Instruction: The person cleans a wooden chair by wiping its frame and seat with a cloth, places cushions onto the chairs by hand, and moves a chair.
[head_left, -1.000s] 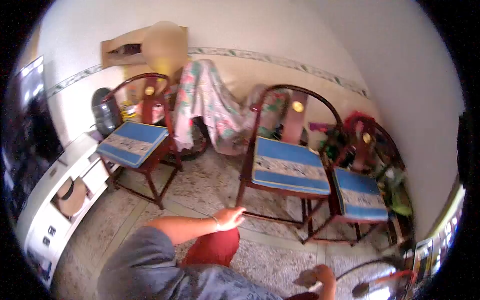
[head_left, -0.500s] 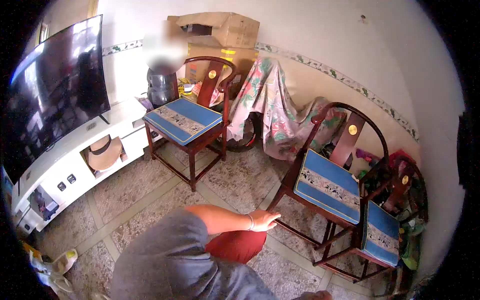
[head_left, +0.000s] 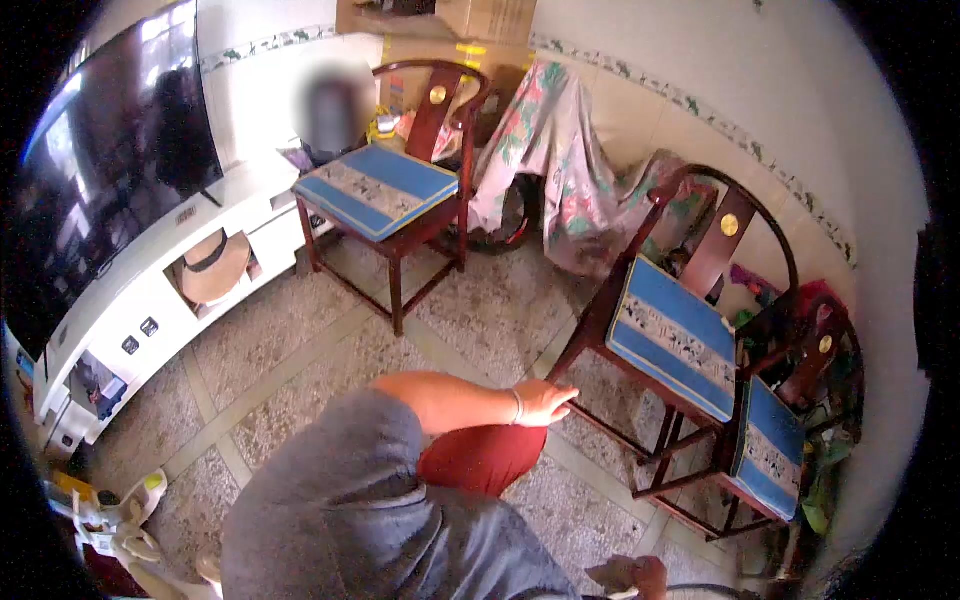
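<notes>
My left hand [head_left: 546, 403], with a thin bracelet at the wrist, rests by my red-clad knee [head_left: 485, 458]. Its fingers are stretched out loosely and nothing shows in them. They point towards the front leg and low rail of a dark wooden armchair [head_left: 672, 335] with a blue cushion; whether they touch it I cannot tell. At the bottom edge, my right hand [head_left: 645, 577] is only partly in view and its fingers look curled. A dark curved line [head_left: 705, 588] runs beside it, and a small pale piece lies under it. What it holds is unclear.
Another blue-cushioned armchair [head_left: 380, 190] stands ahead, and a third [head_left: 770, 450] at the right. On the left are a television [head_left: 120, 170] and a white cabinet [head_left: 110, 395]. A floral cloth [head_left: 560, 170] drapes something by the wall, near cardboard boxes [head_left: 490, 25].
The view has tilted down, so the room sits higher in frame. My left hand keeps its pose by the knee. More of my right hand and a dark curved line have come into view.
</notes>
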